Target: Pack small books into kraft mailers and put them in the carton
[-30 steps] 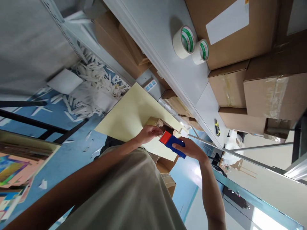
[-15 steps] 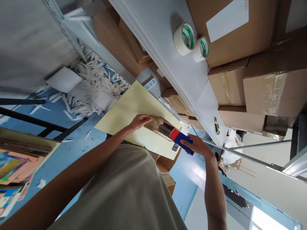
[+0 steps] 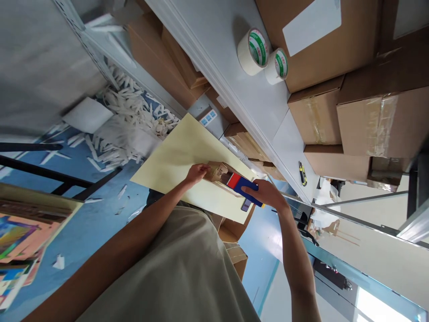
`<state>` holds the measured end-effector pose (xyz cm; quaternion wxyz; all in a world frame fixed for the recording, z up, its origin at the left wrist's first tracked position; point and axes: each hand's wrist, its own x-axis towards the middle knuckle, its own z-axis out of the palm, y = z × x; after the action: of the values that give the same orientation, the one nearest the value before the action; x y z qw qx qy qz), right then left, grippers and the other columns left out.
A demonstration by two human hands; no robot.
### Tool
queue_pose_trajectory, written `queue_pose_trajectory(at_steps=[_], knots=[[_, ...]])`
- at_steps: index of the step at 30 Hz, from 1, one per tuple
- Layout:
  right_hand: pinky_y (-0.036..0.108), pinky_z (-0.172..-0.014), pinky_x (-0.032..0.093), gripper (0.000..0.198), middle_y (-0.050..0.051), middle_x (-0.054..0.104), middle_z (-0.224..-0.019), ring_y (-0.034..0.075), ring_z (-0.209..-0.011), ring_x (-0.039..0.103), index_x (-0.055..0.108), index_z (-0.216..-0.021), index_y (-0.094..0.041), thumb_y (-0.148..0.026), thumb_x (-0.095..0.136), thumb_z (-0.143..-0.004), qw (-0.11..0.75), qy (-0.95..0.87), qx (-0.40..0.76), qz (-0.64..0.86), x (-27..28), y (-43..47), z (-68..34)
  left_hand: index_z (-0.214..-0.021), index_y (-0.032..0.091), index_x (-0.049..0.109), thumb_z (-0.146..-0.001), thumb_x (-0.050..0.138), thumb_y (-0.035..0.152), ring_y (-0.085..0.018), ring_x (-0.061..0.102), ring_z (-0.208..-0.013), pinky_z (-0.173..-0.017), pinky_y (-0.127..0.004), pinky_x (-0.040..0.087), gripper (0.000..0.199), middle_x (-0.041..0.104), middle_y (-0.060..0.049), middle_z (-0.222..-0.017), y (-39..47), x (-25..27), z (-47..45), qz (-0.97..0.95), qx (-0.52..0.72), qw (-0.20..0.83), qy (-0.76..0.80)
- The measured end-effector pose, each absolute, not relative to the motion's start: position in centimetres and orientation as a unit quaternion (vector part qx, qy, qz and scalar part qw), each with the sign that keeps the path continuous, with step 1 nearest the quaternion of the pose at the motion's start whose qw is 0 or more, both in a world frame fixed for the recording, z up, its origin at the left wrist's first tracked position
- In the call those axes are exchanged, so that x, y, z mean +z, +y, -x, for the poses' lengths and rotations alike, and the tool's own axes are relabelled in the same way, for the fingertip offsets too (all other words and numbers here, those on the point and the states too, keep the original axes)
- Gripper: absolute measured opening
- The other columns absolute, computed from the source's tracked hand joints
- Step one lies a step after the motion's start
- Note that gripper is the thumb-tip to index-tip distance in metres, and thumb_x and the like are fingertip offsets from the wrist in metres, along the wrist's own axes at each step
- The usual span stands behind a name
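Note:
On a pale yellow board (image 3: 181,147) in front of me lies a long, narrow cardboard box (image 3: 216,170), with crumpled brown material at its left end. My left hand (image 3: 197,173) is closed, its fingertips pinching that end. My right hand (image 3: 264,192) grips a flat blue piece with a red band (image 3: 246,187); I cannot make out its exact kind. Its red end lies over or inside the box's inner part, which is dark there. A phone-like grey device (image 3: 246,205) rests on the board below my right hand.
Two tape rolls (image 3: 253,51) and a yellow-black utility knife (image 3: 302,173) lie on the grey shelf (image 3: 234,76). Cardboard boxes (image 3: 318,116) stand behind them. A power strip (image 3: 208,117) is beyond the board. White scraps (image 3: 124,120) cover the floor at left, near a black frame (image 3: 67,179).
My right hand has moved left with the blue-and-red piece, further along the cardboard box towards my left hand. My left hand stays at the box's end.

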<state>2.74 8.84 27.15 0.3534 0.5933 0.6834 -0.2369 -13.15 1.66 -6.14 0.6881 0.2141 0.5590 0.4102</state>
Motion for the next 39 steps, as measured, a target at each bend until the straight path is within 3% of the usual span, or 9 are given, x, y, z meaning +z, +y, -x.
queue_pose_trajectory(at_steps=[4, 8, 10, 13, 16, 20, 25, 32, 39], knots=[[0.031, -0.061, 0.039, 0.061, 0.008, 0.075, -0.079, 0.023, -0.072, 0.068, 0.066, -0.08, -0.022, -0.082, 0.065, -0.096, 0.353, 0.696, -0.229, -0.582, 27.1, 9.1, -2.5, -0.09, 0.019, 0.079, -0.076, 0.072, 0.04, -0.025, 0.072, -0.087, -0.08, -0.033, 0.052, 0.027, 0.081, -0.01, -0.093, 2.0, -6.1, 12.5, -0.234, 0.41, 0.678, 0.564], [0.032, -0.063, 0.039, 0.06, 0.009, 0.077, -0.084, 0.025, -0.077, 0.07, 0.069, -0.084, -0.022, -0.08, 0.065, -0.097, 0.362, 0.695, -0.224, -0.579, 27.1, 8.9, -1.9, -0.123, 0.016, 0.076, -0.078, 0.078, 0.043, -0.03, 0.073, -0.097, -0.089, -0.038, 0.055, 0.053, 0.079, -0.011, -0.096, 1.4, -6.5, 12.1, -0.273, 0.379, 0.63, 0.62], [0.032, -0.064, 0.039, 0.059, 0.009, 0.077, -0.085, 0.025, -0.078, 0.07, 0.07, -0.085, -0.022, -0.08, 0.066, -0.097, 0.362, 0.693, -0.227, -0.581, 27.3, 8.8, -1.7, -0.135, 0.013, 0.071, -0.076, 0.081, 0.04, -0.033, 0.073, -0.104, -0.096, -0.04, 0.056, 0.066, 0.078, -0.014, -0.106, 0.5, -7.0, 12.3, -0.313, 0.355, 0.594, 0.65], [0.032, -0.064, 0.038, 0.058, 0.009, 0.075, -0.082, 0.025, -0.077, 0.069, 0.068, -0.083, -0.022, -0.079, 0.065, -0.097, 0.364, 0.69, -0.229, -0.583, 27.6, 8.7, -1.9, -0.14, 0.012, 0.068, -0.078, 0.078, 0.038, -0.033, 0.073, -0.109, -0.103, -0.043, 0.056, 0.068, 0.073, -0.019, -0.128, -1.0, -7.2, 12.8, -0.377, 0.33, 0.584, 0.638], [0.032, -0.063, 0.037, 0.059, 0.008, 0.073, -0.077, 0.024, -0.074, 0.068, 0.067, -0.081, -0.022, -0.079, 0.065, -0.097, 0.367, 0.692, -0.225, -0.58, 27.9, 8.7, -2.2, -0.159, 0.014, 0.053, -0.078, 0.081, 0.041, -0.038, 0.065, -0.132, -0.113, -0.047, 0.053, 0.09, 0.062, -0.021, -0.152, -1.8, -5.7, 13.1, -0.444, 0.361, 0.582, 0.578], [0.032, -0.063, 0.038, 0.061, 0.009, 0.074, -0.08, 0.025, -0.074, 0.068, 0.069, -0.083, -0.022, -0.081, 0.064, -0.097, 0.359, 0.696, -0.221, -0.581, 27.9, 8.5, -1.9, -0.176, 0.017, 0.025, -0.068, 0.094, 0.045, -0.046, 0.038, -0.159, -0.13, -0.055, 0.037, 0.131, 0.039, -0.021, -0.175, -0.5, -1.6, 12.4, -0.558, 0.414, 0.516, 0.501], [0.033, -0.066, 0.038, 0.061, 0.011, 0.076, -0.084, 0.026, -0.077, 0.071, 0.073, -0.088, -0.021, -0.081, 0.066, -0.097, 0.379, 0.696, -0.202, -0.575, 28.0, 8.2, -0.3, -0.176, 0.017, 0.027, -0.077, 0.087, 0.032, -0.042, 0.049, -0.149, -0.126, -0.054, 0.04, 0.116, 0.054, -0.021, -0.163, 2.4, 1.7, 11.3, -0.649, 0.406, 0.464, 0.445], [0.031, -0.064, 0.039, 0.059, 0.012, 0.079, -0.09, 0.026, -0.081, 0.074, 0.074, -0.091, -0.019, -0.075, 0.061, -0.103, 0.412, 0.694, -0.173, -0.564, 28.4, 8.0, 1.0, -0.171, 0.015, 0.037, -0.087, 0.066, 0.008, -0.034, 0.064, -0.126, -0.116, -0.049, 0.05, 0.089, 0.073, -0.017, -0.134, 2.5, 0.6, 10.7, -0.715, 0.377, 0.372, 0.457], [0.03, -0.063, 0.035, 0.055, 0.011, 0.081, -0.097, 0.025, -0.087, 0.075, 0.073, -0.095, -0.019, -0.071, 0.06, -0.106, 0.429, 0.692, -0.17, -0.555, 27.8, 8.0, 1.1, -0.17, 0.012, 0.04, -0.089, 0.066, 0.008, -0.036, 0.062, -0.137, -0.118, -0.05, 0.048, 0.085, 0.074, -0.02, -0.136, 0.9, -1.9, 10.1, -0.706, 0.33, 0.358, 0.514]])
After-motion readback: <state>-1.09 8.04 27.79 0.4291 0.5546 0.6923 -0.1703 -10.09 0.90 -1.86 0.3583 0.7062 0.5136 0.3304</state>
